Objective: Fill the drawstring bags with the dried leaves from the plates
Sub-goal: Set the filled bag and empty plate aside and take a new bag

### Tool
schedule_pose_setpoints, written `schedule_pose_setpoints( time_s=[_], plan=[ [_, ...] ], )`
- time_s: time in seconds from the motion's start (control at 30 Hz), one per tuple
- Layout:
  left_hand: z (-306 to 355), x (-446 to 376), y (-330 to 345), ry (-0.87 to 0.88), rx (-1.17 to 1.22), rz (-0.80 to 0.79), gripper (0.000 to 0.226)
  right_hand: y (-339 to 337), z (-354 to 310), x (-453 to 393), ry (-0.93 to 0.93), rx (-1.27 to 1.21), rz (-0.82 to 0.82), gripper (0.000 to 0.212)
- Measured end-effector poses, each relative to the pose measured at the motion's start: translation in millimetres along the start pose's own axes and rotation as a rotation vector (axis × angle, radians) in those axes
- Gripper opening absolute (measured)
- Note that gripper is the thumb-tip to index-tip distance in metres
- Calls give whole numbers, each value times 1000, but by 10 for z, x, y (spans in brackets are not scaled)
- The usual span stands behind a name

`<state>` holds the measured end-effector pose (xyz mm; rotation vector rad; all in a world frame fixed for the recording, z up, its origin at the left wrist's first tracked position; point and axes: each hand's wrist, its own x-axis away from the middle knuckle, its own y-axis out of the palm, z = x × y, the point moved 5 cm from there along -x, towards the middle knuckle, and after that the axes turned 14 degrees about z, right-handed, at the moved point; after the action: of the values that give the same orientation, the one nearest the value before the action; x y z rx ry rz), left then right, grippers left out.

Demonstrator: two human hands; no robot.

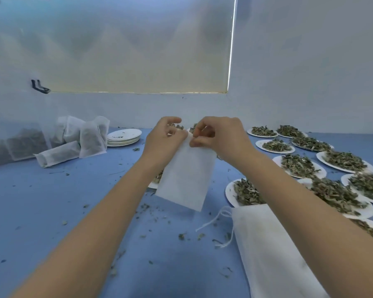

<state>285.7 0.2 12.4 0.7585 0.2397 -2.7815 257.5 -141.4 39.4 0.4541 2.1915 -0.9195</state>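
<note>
Blue worktop (73, 211), leaf-littered: both hands, left hand (163, 139) and right hand (221, 137), pinch empty drawstring bag (186, 177) by its mouth, aloft; loaded plates (297, 166) right. Risk: mouth stays closed, leaves spill.

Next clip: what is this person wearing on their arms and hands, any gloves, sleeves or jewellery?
Nothing shows. Left hand and right hand are bare, without gloves, and no rings show on the fingers. Both forearms are uncovered to the frame edge: no sleeves, watch or wristband in view.
</note>
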Motion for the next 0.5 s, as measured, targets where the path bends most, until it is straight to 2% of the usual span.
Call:
schedule_pose_setpoints(
  time_s=[0.17, 0.23, 0.4, 0.5],
  plan=[
    [-133, -257, -131, 28, 33, 165, 5, 241, 20, -209, 5, 11, 46, 8],
    [-192, -337, -143, 23, 50, 209, 6, 317, 44, -273, -12, 76, 82, 10],
    [-268, -474, -105, 60, 105, 255, 10, 487, 77, -379, -88, 280, 116, 31],
    [-296, -527, -67, 76, 123, 275, 12, 542, 89, -463, -62, 237, 55, 23]
  ],
)
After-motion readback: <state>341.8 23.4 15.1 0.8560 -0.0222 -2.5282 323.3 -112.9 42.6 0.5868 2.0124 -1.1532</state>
